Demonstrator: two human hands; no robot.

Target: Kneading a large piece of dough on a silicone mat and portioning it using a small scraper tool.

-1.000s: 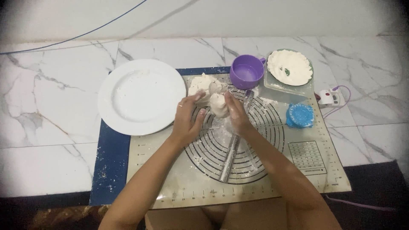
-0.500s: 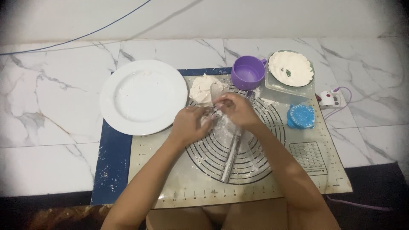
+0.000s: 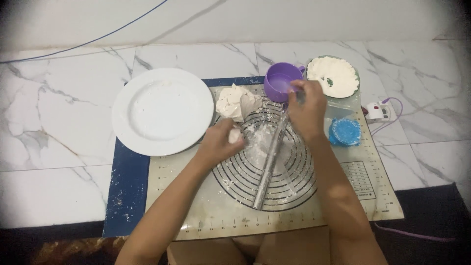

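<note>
Dough piece [image 3: 235, 136] sits cupped in my left hand [image 3: 222, 140] just left of the rolling pin [image 3: 271, 159], kept off the floury mat [image 3: 206, 216], while my right hand [image 3: 306, 110] dips pinched fingertips at the purple cup [image 3: 280, 82] beyond the pin's far end.

At the left edge of your baking mat [image 3: 343, 206] sits a white plate [image 3: 162, 110], half on the marble floor [image 3: 59, 127]. A metal rolling pin [image 3: 269, 167] lies across the mat's circles. Near its right edge you see a blue round lid [image 3: 344, 131], and beyond it a small white device [image 3: 379, 111] with a purple cable [image 3: 397, 105].
</note>
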